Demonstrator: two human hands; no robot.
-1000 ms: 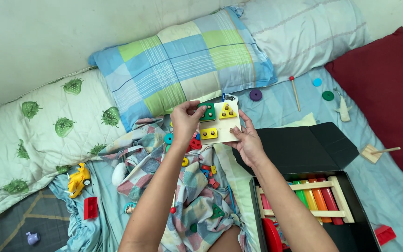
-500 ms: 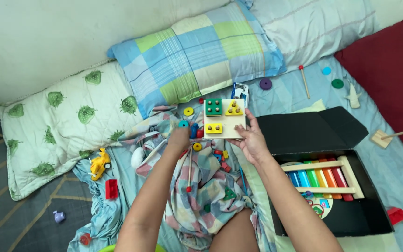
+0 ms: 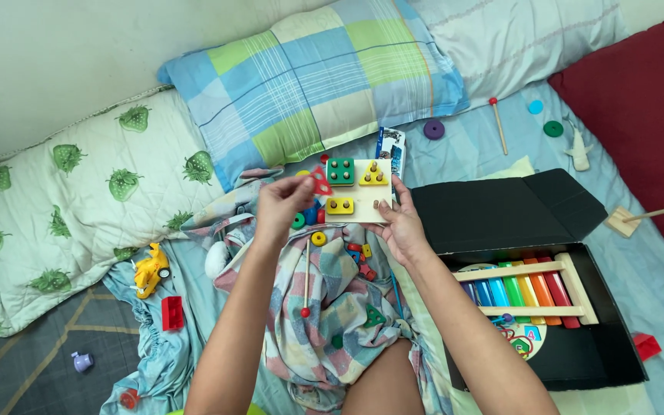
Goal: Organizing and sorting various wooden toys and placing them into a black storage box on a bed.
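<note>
Red triangle piece (image 3: pixel 321 183) now in left hand (image 3: pixel 280 206)

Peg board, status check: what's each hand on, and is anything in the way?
Left hand pinching red triangle piece beside board. Right hand gripping wooden peg board at its lower right corner. Green, yellow pieces seated; one peg spot bare. Nothing blocking.

Home bedrm: pillows (image 3: pixel 309 84), bedsheet (image 3: pixel 655 261) (toys strewn about) on a mattress.
</note>
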